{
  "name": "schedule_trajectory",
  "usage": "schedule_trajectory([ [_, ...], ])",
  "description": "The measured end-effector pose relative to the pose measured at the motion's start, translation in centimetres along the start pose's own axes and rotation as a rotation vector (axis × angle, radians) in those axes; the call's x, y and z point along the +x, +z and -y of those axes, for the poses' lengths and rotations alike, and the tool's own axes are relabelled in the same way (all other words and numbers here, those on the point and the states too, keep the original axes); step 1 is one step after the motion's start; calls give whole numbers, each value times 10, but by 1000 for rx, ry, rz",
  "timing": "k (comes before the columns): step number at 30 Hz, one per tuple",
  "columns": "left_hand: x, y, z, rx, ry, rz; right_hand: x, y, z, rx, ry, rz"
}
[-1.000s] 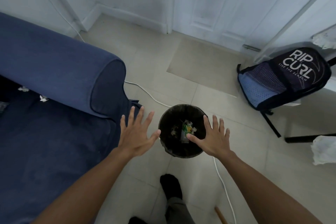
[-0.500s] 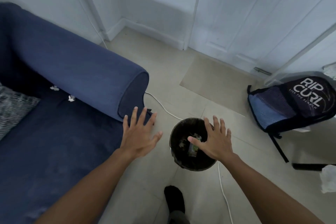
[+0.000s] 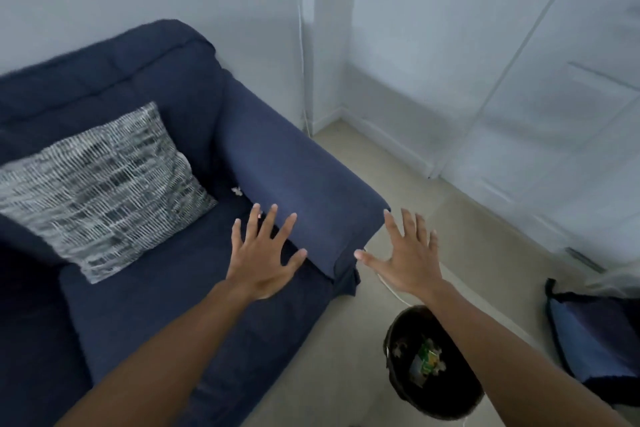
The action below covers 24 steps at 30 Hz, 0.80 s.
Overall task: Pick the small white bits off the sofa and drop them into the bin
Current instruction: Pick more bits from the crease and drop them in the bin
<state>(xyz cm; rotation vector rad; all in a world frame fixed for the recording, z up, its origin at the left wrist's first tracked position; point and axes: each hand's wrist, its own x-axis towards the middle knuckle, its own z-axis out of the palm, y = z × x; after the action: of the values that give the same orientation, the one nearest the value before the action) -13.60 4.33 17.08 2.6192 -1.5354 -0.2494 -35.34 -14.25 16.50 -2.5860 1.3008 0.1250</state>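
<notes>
A small white bit [image 3: 237, 190] lies on the dark blue sofa [image 3: 145, 288], in the crease where the seat meets the right armrest. My left hand [image 3: 265, 255] hovers over the seat just short of that bit, fingers spread, holding nothing. My right hand [image 3: 405, 258] is spread in the air beyond the armrest's end, also holding nothing. The black bin [image 3: 401, 388] stands on the floor at the lower right, under my right forearm, with white scraps and a green wrapper inside.
A grey-and-white patterned cushion [image 3: 100, 184] leans in the sofa's back corner. A white cable [image 3: 388, 284] runs along the tiled floor by the armrest. A blue and black backpack [image 3: 588, 336] sits at the right edge. White walls and doors stand behind.
My view has swung left and up from the bin towards the sofa. Both hands moved off the bin and up; the left one is now over the seat.
</notes>
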Motion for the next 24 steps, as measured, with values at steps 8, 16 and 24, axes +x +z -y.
schedule_trajectory([
  [8, -28, -72, 103, 0, -165, -87, 35, -26, 140, -15, -232, 25],
  [16, -45, -82, 185, 39, -295, -113, 58, -9, 247, 48, -362, 76],
  [24, -19, -51, 218, -22, -355, -94, 99, 32, 283, 119, -346, 204],
])
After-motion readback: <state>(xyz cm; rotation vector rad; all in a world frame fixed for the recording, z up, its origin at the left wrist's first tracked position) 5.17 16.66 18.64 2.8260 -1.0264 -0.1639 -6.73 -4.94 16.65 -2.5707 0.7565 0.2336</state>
